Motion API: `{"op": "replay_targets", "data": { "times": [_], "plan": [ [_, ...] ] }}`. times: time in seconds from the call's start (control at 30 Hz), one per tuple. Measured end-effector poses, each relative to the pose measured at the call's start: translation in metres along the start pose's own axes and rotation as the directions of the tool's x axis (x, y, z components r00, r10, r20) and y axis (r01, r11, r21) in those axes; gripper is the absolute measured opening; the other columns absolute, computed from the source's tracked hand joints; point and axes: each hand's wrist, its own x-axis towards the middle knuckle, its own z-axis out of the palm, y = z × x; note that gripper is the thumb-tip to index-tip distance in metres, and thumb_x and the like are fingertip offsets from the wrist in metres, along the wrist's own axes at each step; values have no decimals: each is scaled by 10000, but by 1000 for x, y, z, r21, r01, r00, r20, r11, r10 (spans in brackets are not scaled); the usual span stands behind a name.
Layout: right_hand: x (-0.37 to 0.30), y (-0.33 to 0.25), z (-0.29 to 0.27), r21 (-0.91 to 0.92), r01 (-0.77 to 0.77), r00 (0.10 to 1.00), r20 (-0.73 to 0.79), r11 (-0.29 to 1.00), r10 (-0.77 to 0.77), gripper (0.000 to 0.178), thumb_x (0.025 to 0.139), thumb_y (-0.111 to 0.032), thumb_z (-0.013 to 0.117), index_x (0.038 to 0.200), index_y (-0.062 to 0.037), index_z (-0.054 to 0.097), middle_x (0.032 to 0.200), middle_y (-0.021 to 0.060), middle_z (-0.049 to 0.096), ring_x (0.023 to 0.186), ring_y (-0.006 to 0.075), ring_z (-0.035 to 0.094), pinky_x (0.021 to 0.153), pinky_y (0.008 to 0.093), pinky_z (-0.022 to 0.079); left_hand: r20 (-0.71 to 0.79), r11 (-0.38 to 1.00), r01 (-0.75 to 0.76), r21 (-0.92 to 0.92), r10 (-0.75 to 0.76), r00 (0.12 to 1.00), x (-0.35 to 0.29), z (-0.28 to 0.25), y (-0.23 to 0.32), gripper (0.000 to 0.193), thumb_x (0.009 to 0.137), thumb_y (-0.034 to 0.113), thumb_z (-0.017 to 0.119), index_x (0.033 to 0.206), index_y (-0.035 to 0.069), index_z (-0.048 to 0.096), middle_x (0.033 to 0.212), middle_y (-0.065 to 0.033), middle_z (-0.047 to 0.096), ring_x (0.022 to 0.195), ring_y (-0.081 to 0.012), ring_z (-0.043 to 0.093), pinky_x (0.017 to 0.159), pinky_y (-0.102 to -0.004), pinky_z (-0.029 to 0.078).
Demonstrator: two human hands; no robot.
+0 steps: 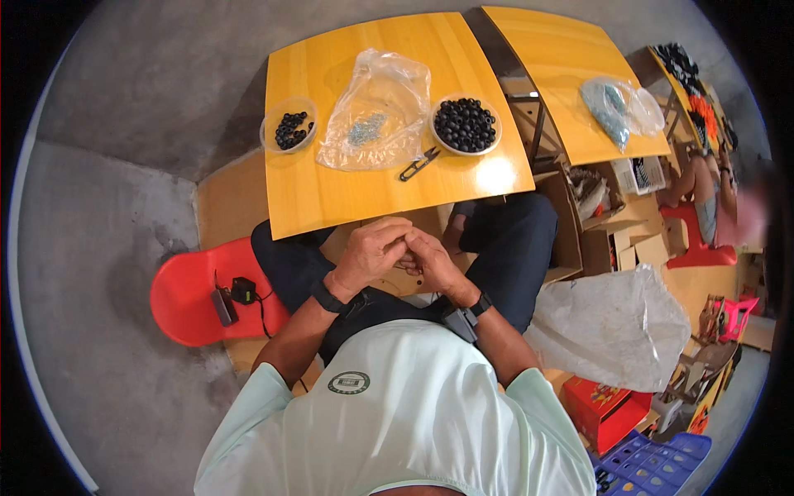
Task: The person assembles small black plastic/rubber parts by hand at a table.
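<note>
My left hand (371,253) and my right hand (436,263) meet above my lap, just off the near edge of the yellow table (372,198). The fingers of both are bent and pressed together at the tips; whatever they hold is hidden or too small to name. On the table lies a clear plastic bag (346,147) with small silvery pieces (366,129) on it. To its right stands a round tub heaped with black bead-like pieces (466,125). A second tub with fewer black pieces (292,132) is at the left. Black thread snips (419,164) lie between the bag and the fuller tub.
A red stool (186,289) at my left carries a small dark device with a cable. A second yellow table (571,58) holds a bag of bluish pieces (608,112). Cardboard boxes (566,223), a white sack (616,326) and a blue crate (653,463) are at my right. Another person sits far right.
</note>
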Motion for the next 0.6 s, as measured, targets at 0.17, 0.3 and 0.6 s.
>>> {"op": "replay_targets", "data": {
  "times": [0.17, 0.3, 0.6],
  "plan": [
    [-2, -1, -7, 68, -60, 998, 39, 996, 58, 213, 1071, -345, 466, 1007, -152, 528, 710, -82, 358, 605, 41, 297, 530, 217, 241, 116, 974, 174, -143, -158, 981, -2, 0, -4, 272, 825, 17, 703, 1090, -39, 682, 1094, -175, 708, 956, -291, 703, 842, -333, 556],
    [-2, -3, -12, 201, -94, 995, 57, 975, 84, 251, 1066, -354, 472, 958, -133, 522, 682, -64, 344, 568, 61, 260, 505, 234, 218, 188, 957, 217, -193, -181, 965, -2, -6, -2, 262, 895, 85, 684, 1127, -37, 669, 1047, -156, 705, 923, -222, 696, 815, -310, 550],
    [7, -2, -4, 83, -89, 995, 48, 993, 85, 282, 1070, -356, 461, 931, -117, 520, 660, -72, 336, 532, 46, 259, 491, 224, 209, 73, 867, 377, -326, -374, 924, -6, 19, -4, 351, 1029, 318, 539, 1028, -19, 639, 786, -142, 638, 704, -168, 610, 653, -325, 494]
  ]
}}
